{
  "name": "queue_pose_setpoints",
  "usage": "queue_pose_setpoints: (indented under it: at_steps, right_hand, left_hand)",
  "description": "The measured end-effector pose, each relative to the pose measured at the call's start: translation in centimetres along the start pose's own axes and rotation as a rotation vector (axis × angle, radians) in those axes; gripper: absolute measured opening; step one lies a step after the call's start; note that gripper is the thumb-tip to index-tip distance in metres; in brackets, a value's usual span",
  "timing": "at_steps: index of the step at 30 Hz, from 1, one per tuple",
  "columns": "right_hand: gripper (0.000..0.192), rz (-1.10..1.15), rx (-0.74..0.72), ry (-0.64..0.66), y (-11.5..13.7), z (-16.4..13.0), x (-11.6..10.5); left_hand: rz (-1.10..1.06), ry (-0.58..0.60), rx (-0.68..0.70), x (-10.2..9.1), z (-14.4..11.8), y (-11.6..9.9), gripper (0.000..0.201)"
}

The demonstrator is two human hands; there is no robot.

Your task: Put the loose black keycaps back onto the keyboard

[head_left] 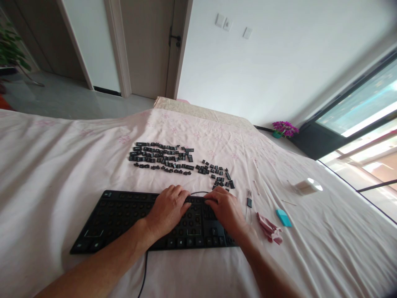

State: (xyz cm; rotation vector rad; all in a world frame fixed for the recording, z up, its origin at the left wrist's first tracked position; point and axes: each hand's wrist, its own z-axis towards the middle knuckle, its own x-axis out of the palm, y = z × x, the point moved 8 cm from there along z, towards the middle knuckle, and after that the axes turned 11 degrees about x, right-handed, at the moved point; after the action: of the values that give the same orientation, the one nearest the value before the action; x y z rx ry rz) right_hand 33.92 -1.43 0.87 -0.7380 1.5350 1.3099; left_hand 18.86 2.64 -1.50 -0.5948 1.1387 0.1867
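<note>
A black keyboard [124,213] lies on the pale bedsheet, with many of its keys off and the bare key sockets showing. My left hand [170,207] curls over its far edge near the middle, thumb bent toward the fingers. Over the same edge, further right, my right hand [225,207] is closed, covering part of the number pad. Both sets of fingertips are partly hidden. A thin black cable [199,192] shows between the two hands. Beyond the keyboard, loose black keycaps [161,153] sit in rough rows, with a smaller group [220,171] to the right.
Right of the keyboard lie a key puller [249,202], a crumpled pink cloth [269,228], a turquoise piece [283,217] and several cotton swabs [257,187]. A clear tub [308,187] rests on its side further right. The keyboard cable [144,273] trails toward me.
</note>
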Motion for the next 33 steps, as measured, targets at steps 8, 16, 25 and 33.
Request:
queue_pose_setpoints:
  at_steps: [8, 16, 25, 33]
  right_hand:
    - [0.021, -0.179, -0.100, -0.059, 1.8, -1.3, 0.0]
    - [0.027, -0.211, -0.155, -0.117, 2.1, -3.2, 0.6]
    - [0.022, -0.052, -0.024, -0.182, 0.1, -2.8, 0.4]
    - [0.018, 0.022, -0.004, -0.178, -0.1, -2.3, 0.3]
  left_hand:
    - [-0.009, -0.016, 0.000, -0.1, -0.1, 0.1, 0.021]
    - [-0.051, -0.041, 0.040, -0.2, -0.1, -0.2, 0.027]
    - [-0.043, -0.053, 0.054, -0.1, -0.1, -0.2, 0.028]
    - [-0.045, -0.054, 0.047, -0.1, 0.0, -0.1, 0.029]
